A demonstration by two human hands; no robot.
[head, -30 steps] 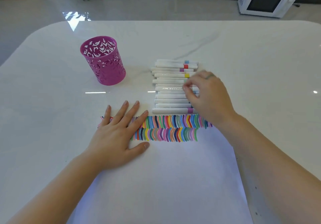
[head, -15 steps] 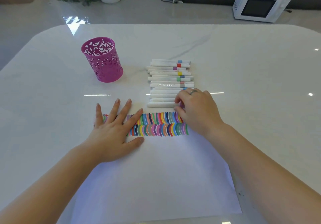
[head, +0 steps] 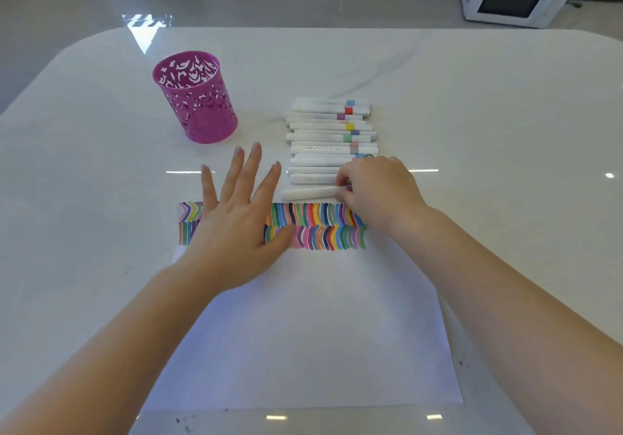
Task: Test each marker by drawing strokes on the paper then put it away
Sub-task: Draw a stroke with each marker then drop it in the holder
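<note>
Now my right hand (head: pixel 379 191) pinches the nearest marker (head: pixel 308 193) to test it; my left hand (head: pixel 236 229), fingers (head: pixel 251 168) spread wide, steadies the paper (head: pixel 303 333).

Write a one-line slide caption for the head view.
Right hand pinches the nearest marker; left hand spread open over the stroke-filled paper.

Glossy marble table (head: pixel 472 104); matt paper (head: pixel 303 333)

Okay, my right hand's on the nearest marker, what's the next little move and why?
Probably lift that marker over the paper and uncap it: the right hand pinches its end, and the left hand is open, holding nothing, so it could pull the cap.
</note>
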